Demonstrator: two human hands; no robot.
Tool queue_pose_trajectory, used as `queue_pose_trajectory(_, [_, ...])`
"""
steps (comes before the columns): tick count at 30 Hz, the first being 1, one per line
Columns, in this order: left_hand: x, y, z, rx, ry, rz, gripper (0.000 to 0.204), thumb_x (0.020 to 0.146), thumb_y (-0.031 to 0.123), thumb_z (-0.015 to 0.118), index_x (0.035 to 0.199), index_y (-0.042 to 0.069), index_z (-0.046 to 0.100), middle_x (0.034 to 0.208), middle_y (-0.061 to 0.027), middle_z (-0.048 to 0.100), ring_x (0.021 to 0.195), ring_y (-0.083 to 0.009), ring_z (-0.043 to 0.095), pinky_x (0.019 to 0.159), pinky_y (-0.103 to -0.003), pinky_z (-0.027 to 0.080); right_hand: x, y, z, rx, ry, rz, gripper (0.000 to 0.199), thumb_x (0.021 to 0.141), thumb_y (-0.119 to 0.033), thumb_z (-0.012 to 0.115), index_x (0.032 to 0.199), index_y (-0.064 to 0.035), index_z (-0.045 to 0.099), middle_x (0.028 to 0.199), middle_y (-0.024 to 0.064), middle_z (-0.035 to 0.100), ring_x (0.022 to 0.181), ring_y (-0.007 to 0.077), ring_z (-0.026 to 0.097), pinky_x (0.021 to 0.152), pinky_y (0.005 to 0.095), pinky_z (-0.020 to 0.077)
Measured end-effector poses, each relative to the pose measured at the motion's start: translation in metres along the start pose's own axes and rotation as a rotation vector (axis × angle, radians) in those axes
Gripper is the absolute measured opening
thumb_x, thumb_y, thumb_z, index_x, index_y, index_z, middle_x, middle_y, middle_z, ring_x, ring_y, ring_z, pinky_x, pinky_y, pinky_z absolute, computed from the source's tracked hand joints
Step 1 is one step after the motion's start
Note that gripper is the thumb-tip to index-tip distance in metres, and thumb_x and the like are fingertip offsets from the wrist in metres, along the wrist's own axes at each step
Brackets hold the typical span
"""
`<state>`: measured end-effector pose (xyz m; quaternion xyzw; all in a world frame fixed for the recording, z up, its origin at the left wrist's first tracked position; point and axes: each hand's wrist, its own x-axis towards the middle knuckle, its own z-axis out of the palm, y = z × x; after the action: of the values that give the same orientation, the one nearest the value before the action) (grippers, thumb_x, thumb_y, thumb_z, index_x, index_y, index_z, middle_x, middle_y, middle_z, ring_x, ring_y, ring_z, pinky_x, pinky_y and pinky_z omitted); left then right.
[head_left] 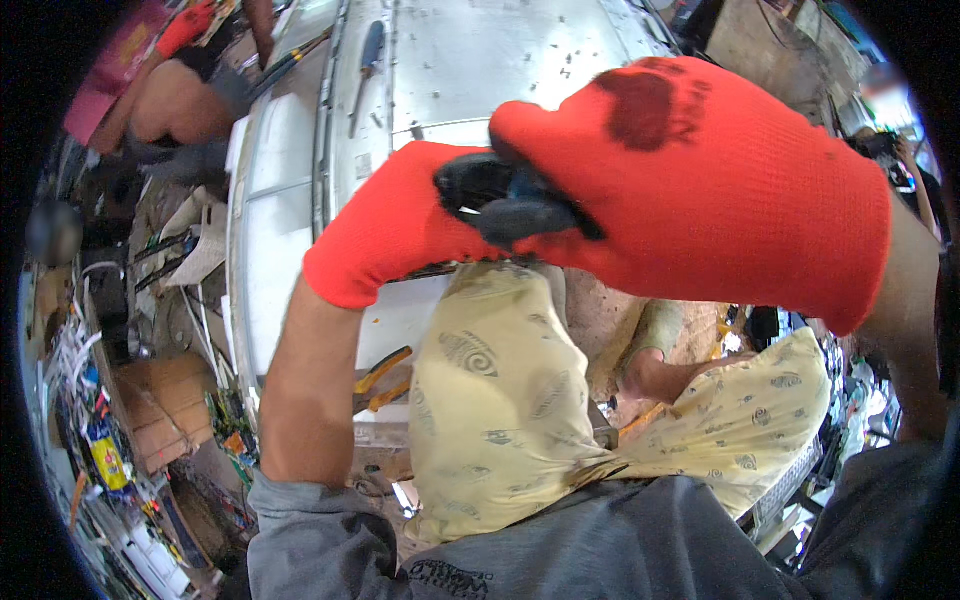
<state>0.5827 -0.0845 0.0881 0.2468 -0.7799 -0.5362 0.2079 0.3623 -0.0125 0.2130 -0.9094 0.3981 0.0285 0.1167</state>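
Head view: dark tool [510, 200] clamped between left hand [395, 225], right hand [700, 180].

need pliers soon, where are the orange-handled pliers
In the head view, the orange-handled pliers lie lower left of centre, below the left hand, beside the yellow patterned trousers.

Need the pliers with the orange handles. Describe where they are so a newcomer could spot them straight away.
Start at the big white metal panel that fills the upper middle of the view. Follow its near edge down to beside the left forearm, left of the pale patterned trouser knee. The pliers lie there: two curved orange handles, the only orange tool at that spot.
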Motion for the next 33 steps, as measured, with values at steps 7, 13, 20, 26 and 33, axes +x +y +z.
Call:
queue_pose_trajectory(7, [-0.023, -0.010, 0.017, 0.007, 0.311, 0.006, 0.040, 0.073, 0.013, 0.089, 0.109, 0.005, 0.074, 0.089, -0.0035, 0.074, 0.082, -0.0106, 0.064, 0.079, -0.031, 0.054, 0.000, 0.008, 0.011, 0.025, 0.136, -0.097, 0.052, 0.079, -0.034, 0.080, 0.125, -0.0126, 0.067, 0.097, 0.0100, 0.073, 0.089, 0.0336, 0.073, 0.077, 0.0459, 0.0581])
queue_pose_trajectory(13, [-0.012, -0.008, 0.021, 0.074, 0.272, -0.020, 0.039, 0.073, 0.012, 0.089, 0.109, 0.004, 0.074, 0.089, -0.0036, 0.074, 0.082, -0.0107, 0.065, 0.078, -0.031, 0.054, -0.031, 0.011, 0.017, 0.075, 0.228, -0.075, 0.049, 0.080, -0.034, 0.079, 0.123, -0.0126, 0.068, 0.100, 0.0101, 0.074, 0.091, 0.0332, 0.074, 0.078, 0.0460, 0.0584])
queue_pose_trajectory(20, [-0.008, 0.012, 0.035, 0.099, 0.250, -0.068, 0.038, 0.074, 0.011, 0.088, 0.108, 0.004, 0.073, 0.088, -0.0038, 0.074, 0.081, -0.0109, 0.065, 0.077, -0.031, 0.054, -0.044, 0.008, 0.017, 0.111, 0.266, -0.058, 0.046, 0.080, -0.033, 0.079, 0.121, -0.0125, 0.070, 0.103, 0.0103, 0.075, 0.093, 0.0329, 0.074, 0.078, 0.0461, 0.0587])
queue_pose_trajectory(26, [-0.009, 0.021, 0.034, 0.109, 0.222, -0.092, 0.037, 0.074, 0.011, 0.088, 0.107, 0.004, 0.073, 0.088, -0.0040, 0.074, 0.080, -0.0110, 0.065, 0.076, -0.032, 0.054, -0.042, 0.006, 0.014, 0.121, 0.306, -0.059, 0.044, 0.080, -0.033, 0.079, 0.119, -0.0125, 0.071, 0.106, 0.0105, 0.075, 0.094, 0.0326, 0.074, 0.078, 0.0461, 0.0590])
queue_pose_trajectory(33, [-0.001, 0.023, 0.040, 0.096, 0.192, -0.105, 0.036, 0.074, 0.010, 0.088, 0.106, 0.004, 0.073, 0.087, -0.0042, 0.074, 0.080, -0.0112, 0.065, 0.075, -0.032, 0.054, -0.042, 0.002, 0.001, 0.100, 0.282, 0.016, 0.041, 0.081, -0.032, 0.078, 0.116, -0.0124, 0.073, 0.110, 0.0106, 0.076, 0.096, 0.0322, 0.075, 0.078, 0.0462, 0.0593])
